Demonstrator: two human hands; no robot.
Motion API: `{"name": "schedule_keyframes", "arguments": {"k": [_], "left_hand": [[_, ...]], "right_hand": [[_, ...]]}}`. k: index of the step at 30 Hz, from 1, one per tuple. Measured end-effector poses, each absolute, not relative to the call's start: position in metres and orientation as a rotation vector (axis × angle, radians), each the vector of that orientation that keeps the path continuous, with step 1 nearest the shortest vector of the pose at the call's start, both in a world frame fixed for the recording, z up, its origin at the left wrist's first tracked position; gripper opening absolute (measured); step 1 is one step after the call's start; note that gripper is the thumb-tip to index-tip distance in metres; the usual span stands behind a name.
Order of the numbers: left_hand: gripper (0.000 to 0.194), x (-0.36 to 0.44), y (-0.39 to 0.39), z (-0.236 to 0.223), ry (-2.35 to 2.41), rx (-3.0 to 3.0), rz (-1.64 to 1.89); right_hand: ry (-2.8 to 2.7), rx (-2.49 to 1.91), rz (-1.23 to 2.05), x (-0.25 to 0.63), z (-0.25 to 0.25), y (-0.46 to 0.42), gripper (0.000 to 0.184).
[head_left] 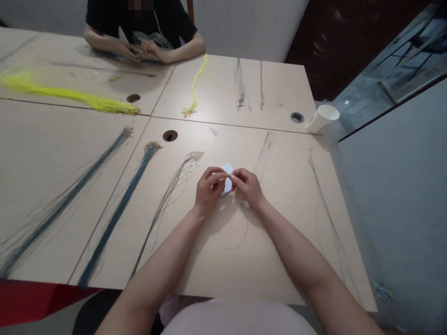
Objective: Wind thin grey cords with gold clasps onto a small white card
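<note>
My left hand [210,187] and my right hand [247,185] meet fingertip to fingertip above the table, both closed in a pinch. Between them is a thin cord, whose loop [228,250] hangs toward me in a wide curve; its ends are hidden by the fingers. Beneath the fingers lies a small white card [227,187]. A clear ruler [265,156] lies just beyond my right hand. Left of my left hand is a loose bundle of grey cords [164,201], with small metal pieces at its far end on a brownish tag [196,156].
Two dark teal cord bundles [124,204] lie at left. Yellow cords [80,97] and grey strands [239,83] lie farther back. More strands [326,209] lie at right. A white cup [323,118] stands by the right edge. A co-worker [143,32] sits opposite, hands together.
</note>
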State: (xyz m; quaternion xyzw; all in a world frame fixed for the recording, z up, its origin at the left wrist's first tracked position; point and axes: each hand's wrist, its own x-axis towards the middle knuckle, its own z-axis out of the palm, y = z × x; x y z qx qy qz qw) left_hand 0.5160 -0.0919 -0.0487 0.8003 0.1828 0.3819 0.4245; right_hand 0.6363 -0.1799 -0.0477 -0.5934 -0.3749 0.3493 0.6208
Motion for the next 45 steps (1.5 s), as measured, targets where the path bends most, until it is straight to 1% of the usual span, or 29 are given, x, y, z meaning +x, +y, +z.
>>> {"name": "schedule_keyframes", "arguments": {"k": [10,17,24,30,36,45], "left_hand": [[0.011,0.5186,-0.0909,-0.0487,0.501,1.952,0.923],[0.012,0.5185,-0.0906,-0.047,0.534,1.856,0.915],[0.009,0.5184,-0.0901,-0.0502,0.478,1.9,0.987],[0.006,0.5168,-0.0904,-0.0509,0.475,1.906,0.964],[0.007,0.5155,-0.091,-0.0518,0.47,1.936,0.964],[0.008,0.5163,-0.0937,-0.0483,0.475,1.989,0.966]], "right_hand": [[-0.877,-1.389,0.791,0.636,-0.0501,-0.1792,0.018],[-0.872,-1.394,0.787,0.6363,-0.05,-0.1797,0.019],[-0.88,-1.402,0.792,0.6367,-0.0488,-0.1806,0.019],[-0.89,-1.404,0.793,0.6374,-0.0491,-0.18,0.019],[-0.887,-1.394,0.83,0.6372,-0.0481,-0.18,0.021],[-0.919,-1.376,0.82,0.6359,-0.0472,-0.1808,0.019]]}}
